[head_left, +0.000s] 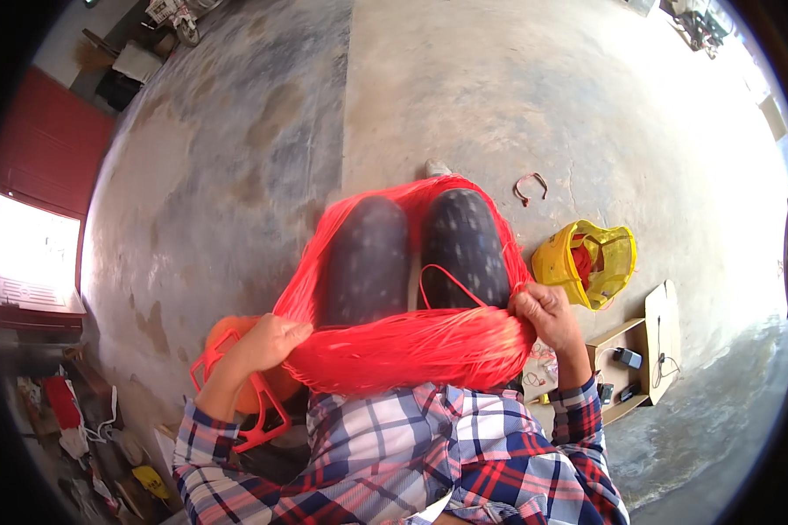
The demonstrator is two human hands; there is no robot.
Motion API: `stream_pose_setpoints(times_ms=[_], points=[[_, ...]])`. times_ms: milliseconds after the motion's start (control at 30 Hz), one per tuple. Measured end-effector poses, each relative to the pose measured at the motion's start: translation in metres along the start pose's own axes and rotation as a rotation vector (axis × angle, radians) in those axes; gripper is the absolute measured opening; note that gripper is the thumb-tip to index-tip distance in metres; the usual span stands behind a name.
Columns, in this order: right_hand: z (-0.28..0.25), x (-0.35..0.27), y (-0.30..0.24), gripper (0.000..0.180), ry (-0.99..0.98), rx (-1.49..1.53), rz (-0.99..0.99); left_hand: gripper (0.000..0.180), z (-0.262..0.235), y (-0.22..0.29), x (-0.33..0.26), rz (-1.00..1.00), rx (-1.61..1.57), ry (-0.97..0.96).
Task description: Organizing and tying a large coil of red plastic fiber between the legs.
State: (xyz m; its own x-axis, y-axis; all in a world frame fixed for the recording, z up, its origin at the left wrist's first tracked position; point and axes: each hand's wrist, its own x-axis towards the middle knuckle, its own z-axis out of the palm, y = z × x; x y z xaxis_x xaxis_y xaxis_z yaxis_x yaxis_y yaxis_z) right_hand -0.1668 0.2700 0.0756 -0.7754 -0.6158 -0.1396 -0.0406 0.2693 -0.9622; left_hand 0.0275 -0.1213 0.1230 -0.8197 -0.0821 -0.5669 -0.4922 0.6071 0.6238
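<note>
- Red skein [411, 360] (landmark): a thick loop of fine strands, passing around both knees; its near band lies across the lap and its far edge curves just beyond the kneecaps.
- Fingers of the left hand [274, 341]: drawn together with little gap, closed on strands at the left end of the skein's near band; the fingertips on the underside are hidden.
- Fingers of the right hand [547, 312]: curled into a loose fist, holding strands at the right end of the same band; the knuckles show, the palm does not.
- Left arm: bent at the elbow, the forearm rising from below the skein's left end, with the back of the hand upward and the fingers directed inward.
- Right arm: likewise bent, the forearm approaching from below the skein's right end, with the wrist turned inward.
- Dark trousers [368, 262], pale-spotted: inside the skein's loop, the two knees side by side.
- Single strand [451, 278]: arched above the skein's near band, across the right thigh.
- Yellow basket [553, 262]: on the floor [236, 166], right of the skein, with red material inside.
- Cardboard box [661, 337]: right of the skein and nearer the body than the basket, containing small dark objects.
- Red plastic frame [273, 411]: below the skein's left end.
</note>
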Motion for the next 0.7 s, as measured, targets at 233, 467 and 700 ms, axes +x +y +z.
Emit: stream_pose_setpoints(times_ms=[233, 467, 700], points=[[0.012, -0.013, 0.035, 0.035, 0.087, 0.127, 0.129, 0.023, 0.016, -0.076, 0.054, 0.459, 0.048, 0.203], [-0.042, -0.01, 0.035, 0.034, 0.289, 0.187, 0.12, 0.013, -0.002, -0.026, 0.037, 0.205, 0.359, 0.629], [-0.153, 0.035, 0.007, 0.031, 0.783, 0.413, -0.079, 0.012, -0.033, 0.043, -0.004, 0.115, 0.441, 0.552]])
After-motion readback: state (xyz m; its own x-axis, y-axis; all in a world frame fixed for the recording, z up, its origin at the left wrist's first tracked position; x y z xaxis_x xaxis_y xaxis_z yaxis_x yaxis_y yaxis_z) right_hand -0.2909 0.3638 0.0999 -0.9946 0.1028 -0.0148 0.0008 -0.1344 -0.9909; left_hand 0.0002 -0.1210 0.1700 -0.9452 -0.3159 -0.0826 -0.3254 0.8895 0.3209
